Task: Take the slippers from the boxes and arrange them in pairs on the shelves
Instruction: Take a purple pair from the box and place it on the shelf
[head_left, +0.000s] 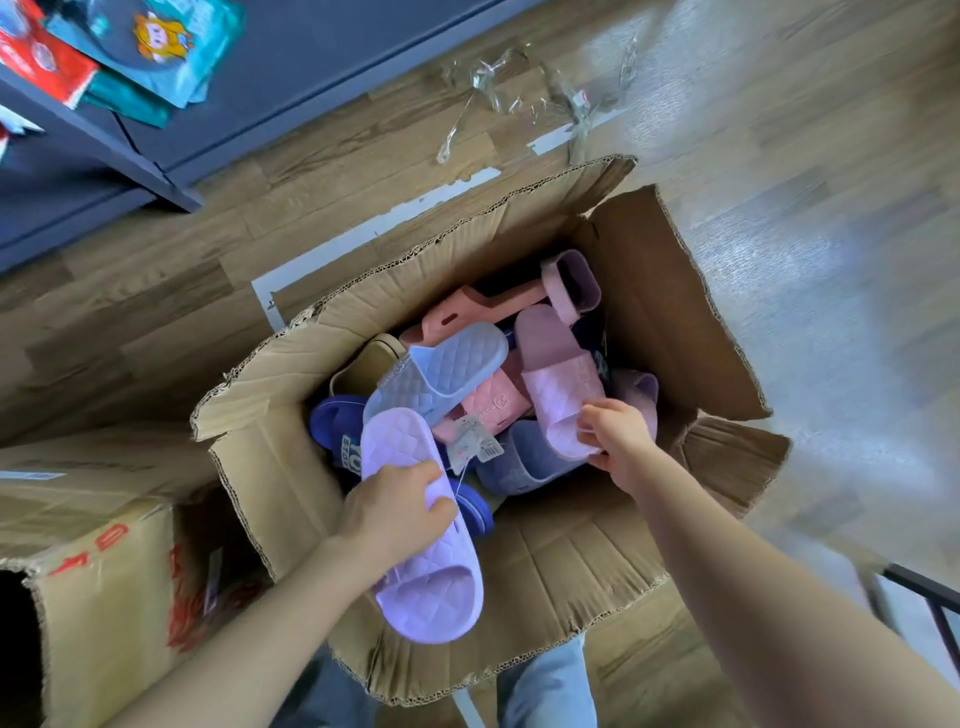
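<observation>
Slippers of several colours are piled loosely inside an open cardboard box (524, 566) that stands on a wooden floor (156, 312). 1 lilac quilted slipper (436, 592) is held by the left hand (395, 514) above the near side of the box, with the fingers curled over its sole area and the toe end pointed toward the person. A 2nd quilted slipper, pale pink-lilac (556, 374), is gripped at its near end by the right hand (618, 441), while its other end is laid on the pile. A light blue slipper (441, 374) is seen on top of the pile between the 2 hands, and a pink slipper (493, 400) and a dark blue slipper (337, 426) are partly covered by it. White paper tags (478, 441) are hung just beside the lilac slipper. A 2nd box (104, 571) with red print is placed at the left. A dark shelf (104, 135) with coloured packets is seen at the upper left, and crumpled clear plastic (519, 88) is lying on the floor beyond the box.
</observation>
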